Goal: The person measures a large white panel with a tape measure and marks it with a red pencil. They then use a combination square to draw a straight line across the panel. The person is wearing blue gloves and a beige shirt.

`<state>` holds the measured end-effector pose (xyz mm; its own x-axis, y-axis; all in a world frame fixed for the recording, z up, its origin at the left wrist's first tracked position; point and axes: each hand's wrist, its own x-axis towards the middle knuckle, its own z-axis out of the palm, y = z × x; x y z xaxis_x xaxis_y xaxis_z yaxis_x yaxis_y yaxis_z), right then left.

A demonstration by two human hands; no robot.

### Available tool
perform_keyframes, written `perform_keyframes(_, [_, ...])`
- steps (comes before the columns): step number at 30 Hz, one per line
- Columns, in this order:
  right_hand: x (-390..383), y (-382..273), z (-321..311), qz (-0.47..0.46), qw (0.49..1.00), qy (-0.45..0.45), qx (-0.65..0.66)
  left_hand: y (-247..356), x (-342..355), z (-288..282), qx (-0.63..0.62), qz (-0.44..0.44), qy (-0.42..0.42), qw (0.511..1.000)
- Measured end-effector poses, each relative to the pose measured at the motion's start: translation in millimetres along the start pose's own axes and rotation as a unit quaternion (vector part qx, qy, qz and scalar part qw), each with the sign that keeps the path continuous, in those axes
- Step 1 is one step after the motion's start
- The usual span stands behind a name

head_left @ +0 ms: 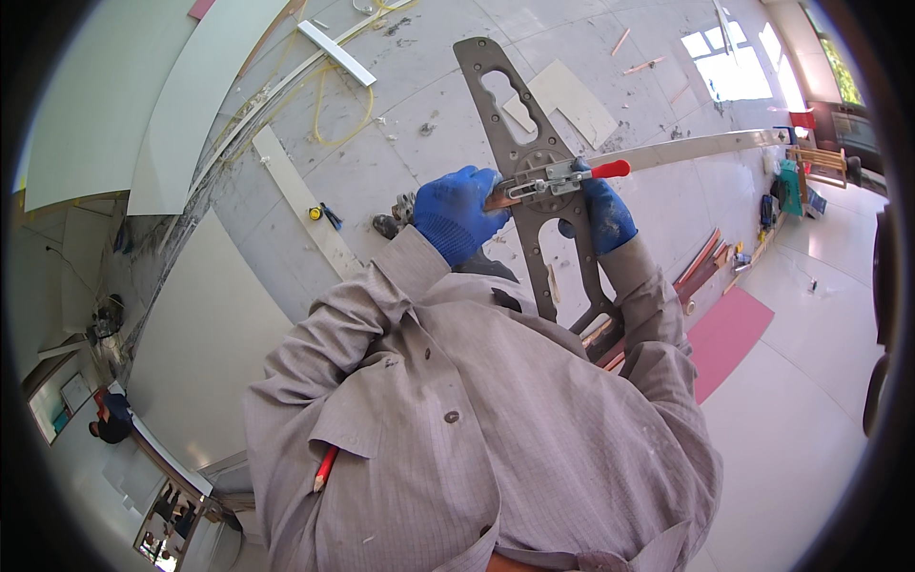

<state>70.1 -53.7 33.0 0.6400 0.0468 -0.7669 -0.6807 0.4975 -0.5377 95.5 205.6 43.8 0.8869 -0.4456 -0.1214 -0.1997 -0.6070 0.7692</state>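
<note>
Before my chest stands a long grey metal frame (547, 158) with cut-out slots and bolts, tilted slightly. A silver toggle clamp (551, 181) with a red handle (611, 169) is mounted across its middle. My left hand (461, 212), in a blue glove, is closed around a brownish piece (498, 198) at the clamp's left end. On the other side, my gloved right hand (608, 214) wraps the frame's edge just below the red handle. A long pale straight strip (691, 151) runs from behind the frame toward the right; its joint with the frame is hidden.
Large white boards (205, 315) lie at left, and a narrow board (303, 202) carries a tape measure (315, 213). Offcuts (572, 100) and debris litter the tiled floor. At right are a pink sheet (729, 334), reddish strips (701, 262) and tools. Another person (112, 419) is far left.
</note>
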Motion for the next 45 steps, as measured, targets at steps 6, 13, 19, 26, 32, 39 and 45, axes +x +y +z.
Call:
perform_keyframes(6, [-16.8,-25.1,21.8,-0.033,0.996,-0.043,-0.069,16.7,-15.7,-0.6,0.016,-0.004,0.071,0.997])
perform_keyframes(13, [5.3,-41.8,20.2,0.008,0.978,-0.129,-0.161,56.1,-63.8,-35.1,-0.077,0.081,0.290,0.950])
perform_keyframes(19, [39.2,1.0,41.5,0.000,0.927,-0.312,-0.209,112.9,-54.7,-37.5,-0.051,0.095,0.262,0.959])
perform_keyframes(26, [15.3,70.2,104.2,0.033,0.904,-0.333,-0.267,105.5,-110.0,-26.0,-0.062,-0.078,0.300,0.949])
perform_keyframes(32, [-18.9,172.5,165.6,0.075,0.866,-0.387,-0.308,48.9,-230.0,-25.5,-0.143,-0.121,0.399,0.898])
perform_keyframes(39, [-80.7,325.1,236.4,0.115,0.815,-0.445,-0.352,-9.8,-393.2,-15.0,-0.102,-0.176,0.519,0.830])
perform_keyframes(45, [-144.7,460.3,296.7,0.143,0.773,-0.494,-0.371,-51.8,-528.7,-30.2,-0.075,-0.226,0.577,0.782])
